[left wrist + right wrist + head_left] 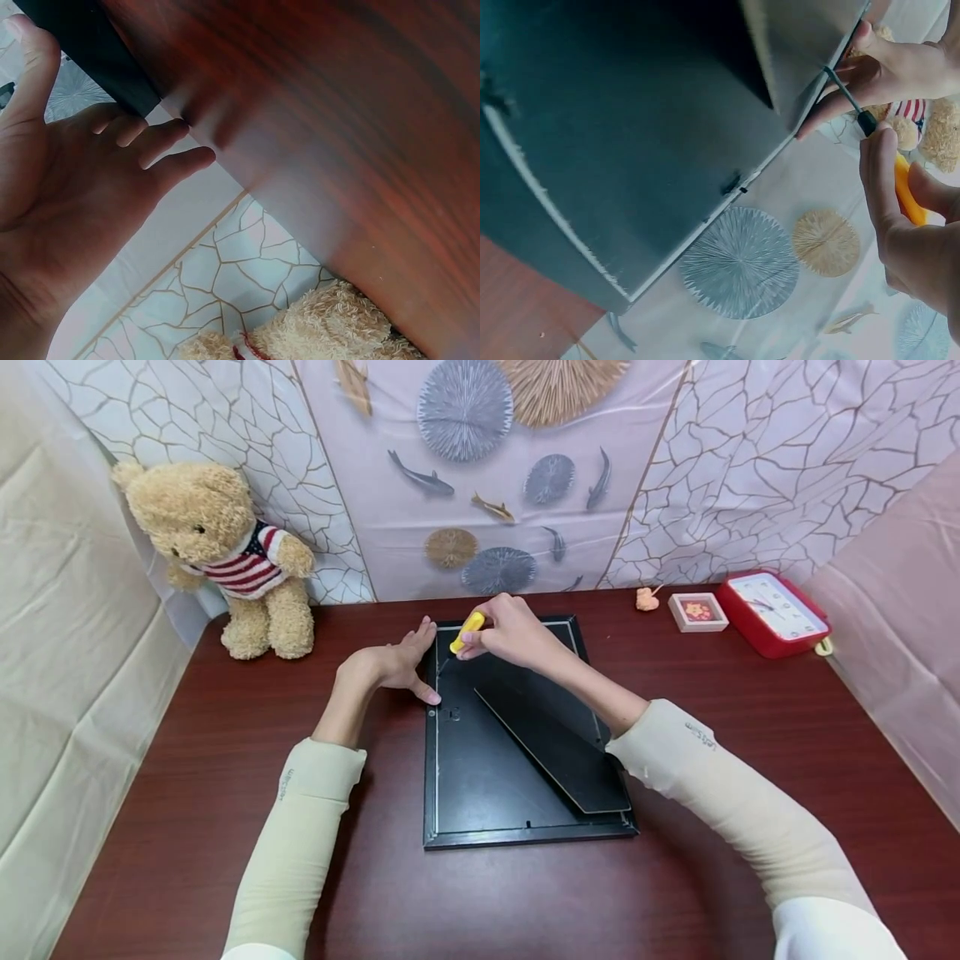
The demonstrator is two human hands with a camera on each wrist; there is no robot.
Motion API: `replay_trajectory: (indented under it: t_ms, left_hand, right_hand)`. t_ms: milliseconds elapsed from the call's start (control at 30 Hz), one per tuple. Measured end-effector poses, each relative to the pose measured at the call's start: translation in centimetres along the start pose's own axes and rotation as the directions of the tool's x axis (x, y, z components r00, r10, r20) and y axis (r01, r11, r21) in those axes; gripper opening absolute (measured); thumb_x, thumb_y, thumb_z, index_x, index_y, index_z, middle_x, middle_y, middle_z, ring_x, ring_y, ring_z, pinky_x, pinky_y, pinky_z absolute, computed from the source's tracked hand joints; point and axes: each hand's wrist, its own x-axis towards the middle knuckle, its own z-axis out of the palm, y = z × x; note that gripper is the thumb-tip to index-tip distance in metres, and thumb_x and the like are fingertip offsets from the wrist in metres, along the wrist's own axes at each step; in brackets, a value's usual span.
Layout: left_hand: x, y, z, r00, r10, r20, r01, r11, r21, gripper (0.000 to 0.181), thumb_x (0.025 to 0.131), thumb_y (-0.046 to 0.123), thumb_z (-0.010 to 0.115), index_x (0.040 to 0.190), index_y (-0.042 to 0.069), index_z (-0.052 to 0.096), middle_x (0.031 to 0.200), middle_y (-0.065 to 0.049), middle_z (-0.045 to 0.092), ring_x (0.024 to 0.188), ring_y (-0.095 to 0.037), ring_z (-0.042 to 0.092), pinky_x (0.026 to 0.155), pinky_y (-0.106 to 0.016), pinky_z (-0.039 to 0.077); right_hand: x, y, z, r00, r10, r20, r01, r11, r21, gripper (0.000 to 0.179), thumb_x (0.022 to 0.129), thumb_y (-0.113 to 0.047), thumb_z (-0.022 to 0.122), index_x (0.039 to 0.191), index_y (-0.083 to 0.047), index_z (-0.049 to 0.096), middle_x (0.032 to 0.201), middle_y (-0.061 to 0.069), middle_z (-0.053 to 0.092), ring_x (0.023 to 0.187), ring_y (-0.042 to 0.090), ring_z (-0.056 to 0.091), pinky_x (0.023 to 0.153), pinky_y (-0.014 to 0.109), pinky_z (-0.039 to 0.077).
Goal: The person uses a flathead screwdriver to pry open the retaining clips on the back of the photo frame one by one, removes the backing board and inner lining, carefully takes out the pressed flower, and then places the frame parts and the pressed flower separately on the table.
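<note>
A black picture frame [487, 777] lies back side up on the table, its stand leg [555, 743] slanting across the backing. My right hand [517, 631] grips a screwdriver by its yellow handle [468, 631]. In the right wrist view, the thin shaft of the screwdriver [845, 91] reaches the frame's edge, near the left hand. My left hand [393, 662] rests at the frame's left edge, thumb and fingers spread along it. The left wrist view shows the left palm [82, 165] and its extended fingers beside the dark frame edge.
A teddy bear [247, 568] in a striped sweater sits at the back left. Toward the back right are a small orange item [647, 599], a small pink-framed box [697, 612] and a red clock [776, 614]. Patterned cloth [480, 485] hangs behind the table.
</note>
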Motion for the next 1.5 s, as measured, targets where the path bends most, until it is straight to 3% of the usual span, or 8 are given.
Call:
replay_trajectory:
  t_ms: [200,433,567,1067,1333,1400,1500]
  left_hand:
    - [-0.1,0.0,0.0,1.0,-0.003,-0.006,0.003,1.0,-0.001,0.129,0.097,0.034,0.086,0.174,0.005,-0.013,0.183,-0.012,-0.024,0.172,-0.036,-0.01,0.138,-0.059,0.004]
    - [-0.1,-0.1,0.1,1.0,0.007,0.008,-0.006,1.0,-0.022,0.128,0.097,0.035,0.085,0.175,0.006,-0.013,0.183,-0.011,-0.025,0.172,-0.037,-0.011,0.138,-0.06,0.005]
    - [0.0,-0.3,0.1,1.0,0.012,0.006,-0.012,1.0,-0.029,0.134,0.093,0.04,0.088,0.175,0.008,-0.014,0.183,-0.01,-0.026,0.171,-0.038,-0.011,0.137,-0.063,0.004]
    - [0.0,0.0,0.0,1.0,0.005,0.016,-0.004,0.998,-0.068,0.133,0.095,0.031,0.087,0.174,0.012,-0.018,0.182,-0.011,-0.028,0.171,-0.037,-0.016,0.137,-0.063,0.002]
    - [0.0,-0.5,-0.1,1.0,0.029,0.003,-0.029,0.998,-0.063,0.128,0.098,0.033,0.084,0.175,0.011,-0.017,0.182,-0.009,-0.028,0.171,-0.036,-0.015,0.137,-0.062,0.002]
    - [0.0,-0.6,-0.1,0.999,0.037,-0.003,-0.037,0.998,-0.057,0.127,0.099,0.034,0.084,0.175,0.01,-0.015,0.182,-0.008,-0.028,0.171,-0.035,-0.015,0.138,-0.06,0.002]
    - [-0.1,-0.8,0.2,0.999,0.044,-0.008,-0.044,0.997,-0.056,0.126,0.099,0.033,0.084,0.175,0.009,-0.014,0.182,-0.008,-0.028,0.171,-0.035,-0.015,0.138,-0.058,0.002]
  right_hand:
    - [0.4,-0.9,0.4,1.0,-0.005,0.007,0.006,0.999,-0.05,0.019,0.104,-0.001,0.069,0.115,0.014,0.076,0.105,0.025,0.082,0.092,0.029,0.084,0.092,0.048,0.066]
    - [0.8,-1.9,1.0,1.0,-0.018,0.025,0.021,0.988,-0.151,0.017,0.102,-0.002,0.069,0.108,0.011,0.078,0.098,0.021,0.082,0.087,0.025,0.084,0.079,0.03,0.067]
    - [1.1,-2.5,1.3,1.0,-0.001,0.021,0.005,0.985,-0.174,0.016,0.101,-0.001,0.068,0.106,0.009,0.079,0.098,0.02,0.081,0.086,0.022,0.084,0.077,0.026,0.066]
    - [1.4,-4.1,2.2,1.0,-0.003,0.031,0.01,0.975,-0.223,0.017,0.106,-0.001,0.065,0.112,0.01,0.077,0.101,0.021,0.076,0.085,0.024,0.083,0.073,0.023,0.065]
    - [1.0,-3.1,-0.1,0.996,-0.028,0.09,0.049,0.969,-0.242,0.015,0.106,-0.005,0.068,0.11,0.006,0.078,0.101,0.018,0.081,0.092,0.024,0.084,0.083,0.03,0.067]
    - [0.3,-2.2,-1.3,0.993,-0.066,0.099,0.086,0.975,-0.207,0.015,0.107,-0.008,0.068,0.111,0.004,0.077,0.101,0.016,0.082,0.092,0.024,0.084,0.085,0.032,0.067]
    - [-1.1,-0.4,-3.4,0.987,-0.147,0.07,0.152,0.985,-0.079,0.016,0.109,-0.01,0.068,0.116,0.002,0.076,0.101,0.016,0.082,0.09,0.025,0.081,0.084,0.033,0.066]
